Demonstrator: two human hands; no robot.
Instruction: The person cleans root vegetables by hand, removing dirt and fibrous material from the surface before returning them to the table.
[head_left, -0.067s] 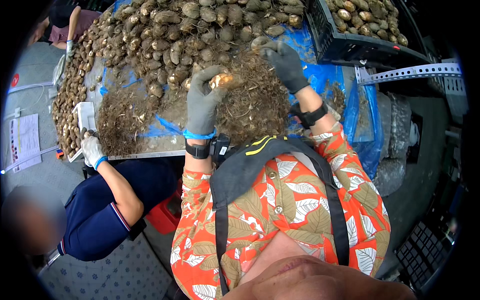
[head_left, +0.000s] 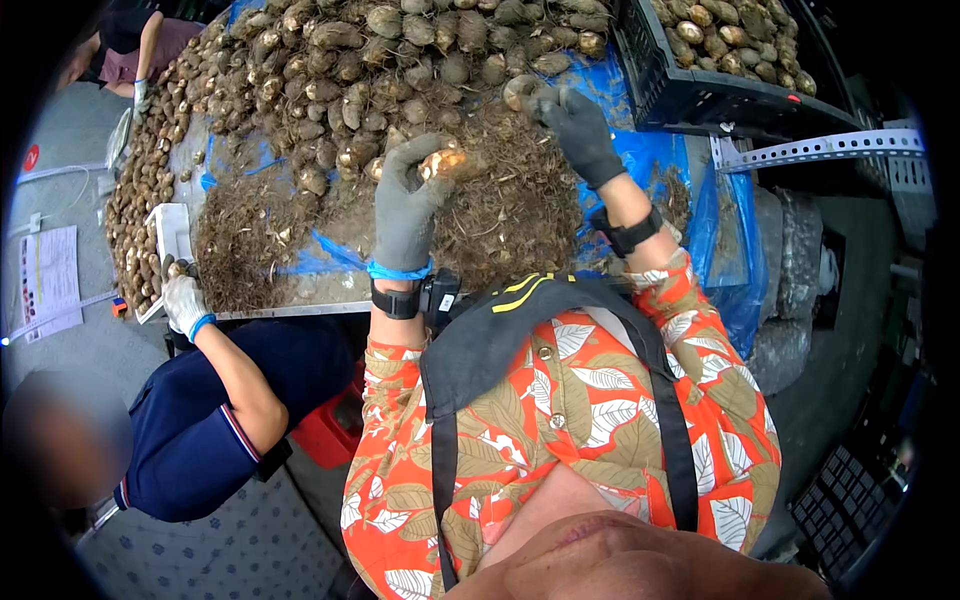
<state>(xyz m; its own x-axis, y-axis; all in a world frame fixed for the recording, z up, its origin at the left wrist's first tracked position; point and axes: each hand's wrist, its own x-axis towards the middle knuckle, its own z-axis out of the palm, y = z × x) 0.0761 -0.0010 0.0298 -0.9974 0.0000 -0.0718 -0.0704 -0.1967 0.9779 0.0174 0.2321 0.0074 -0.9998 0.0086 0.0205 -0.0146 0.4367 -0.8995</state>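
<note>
My left hand (head_left: 408, 195), in a grey glove with a blue band at the wrist, is closed round a taro corm (head_left: 443, 163). Brown skin and pale, orange-tinged bare patches show on that corm. Farther right and forward, my right hand (head_left: 577, 130), in a darker grey glove, has curled fingers at another brownish taro corm (head_left: 520, 92) at the edge of the heap. The fingers partly cover this corm. Beneath and between my hands spreads a mat of loose brown root fibres (head_left: 500, 205).
A big heap of hairy taro corms (head_left: 350, 75) covers the far table. A black crate (head_left: 700, 95) of corms stands far right, by a perforated metal bar (head_left: 825, 150). Blue sheeting (head_left: 625, 150) lies underneath. At left, a co-worker's white-gloved hand (head_left: 185, 303) touches a corm.
My right hand has shifted slightly right and toward me. My left hand stays in place with its taro corm.
</note>
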